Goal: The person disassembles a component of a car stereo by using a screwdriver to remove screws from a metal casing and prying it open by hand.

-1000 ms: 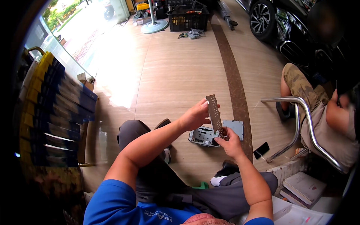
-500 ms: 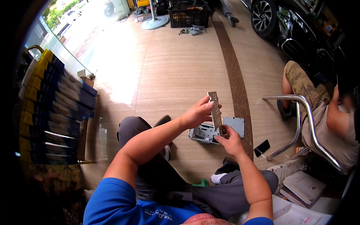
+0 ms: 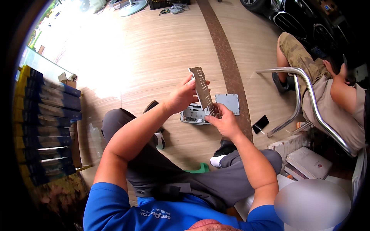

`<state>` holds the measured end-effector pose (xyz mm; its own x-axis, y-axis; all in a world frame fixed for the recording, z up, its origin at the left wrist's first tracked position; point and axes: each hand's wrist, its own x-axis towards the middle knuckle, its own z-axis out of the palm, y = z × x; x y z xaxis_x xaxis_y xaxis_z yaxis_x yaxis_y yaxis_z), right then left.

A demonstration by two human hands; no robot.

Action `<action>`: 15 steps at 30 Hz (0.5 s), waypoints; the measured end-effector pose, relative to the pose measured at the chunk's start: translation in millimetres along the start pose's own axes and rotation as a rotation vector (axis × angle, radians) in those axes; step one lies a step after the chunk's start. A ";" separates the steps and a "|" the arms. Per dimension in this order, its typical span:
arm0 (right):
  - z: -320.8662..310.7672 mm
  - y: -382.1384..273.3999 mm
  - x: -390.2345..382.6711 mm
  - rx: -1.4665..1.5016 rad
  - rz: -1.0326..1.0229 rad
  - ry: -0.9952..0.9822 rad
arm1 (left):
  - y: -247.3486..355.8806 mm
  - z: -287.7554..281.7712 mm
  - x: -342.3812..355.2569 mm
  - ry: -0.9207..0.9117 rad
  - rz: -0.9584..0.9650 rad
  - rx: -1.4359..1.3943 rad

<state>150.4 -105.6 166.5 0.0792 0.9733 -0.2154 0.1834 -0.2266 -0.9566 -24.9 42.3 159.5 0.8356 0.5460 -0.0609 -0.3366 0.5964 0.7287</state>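
I hold a long, perforated metal plate (image 3: 201, 86) raised at a slant in front of me. My left hand (image 3: 184, 92) grips it near its upper end, with fingers along the edges; my right hand (image 3: 222, 119) holds its lower end, thumb on the near side. Behind and below the plate an open grey metal housing (image 3: 189, 116) with parts inside rests on the floor, partly hidden by my hands. A flat grey panel (image 3: 229, 104) lies just to its right, and a black phone (image 3: 261, 122) lies farther right.
A co-worker's leg (image 3: 293, 57) is at the right beside a bent chrome tube frame (image 3: 318, 117), with a black car (image 3: 293, 21) behind. Blue-and-yellow boxes (image 3: 46, 115) stand at left, books (image 3: 308, 161) lower right, a green plastic object (image 3: 198, 167) near my legs, a stand base (image 3: 133, 7) far back.
The view has shifted, so most things sit higher and farther left in the frame. My hands still grip the plate. A blurred oval appears at the lower right.
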 end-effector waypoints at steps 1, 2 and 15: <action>1.1 0.8 0.2 0.000 0.003 0.004 | -1.1 -0.5 0.6 -0.023 0.010 -0.008; 2.6 2.4 0.3 0.025 -0.016 0.044 | -1.6 0.5 0.5 -0.045 0.021 -0.016; 1.0 -3.4 0.3 0.047 -0.077 0.091 | -3.7 11.2 -2.9 -0.050 -0.068 0.020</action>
<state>148.7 -104.5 169.5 0.1560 0.9800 -0.1237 0.1469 -0.1469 -0.9782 -21.3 31.9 164.6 0.8769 0.4745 -0.0768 -0.2703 0.6189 0.7375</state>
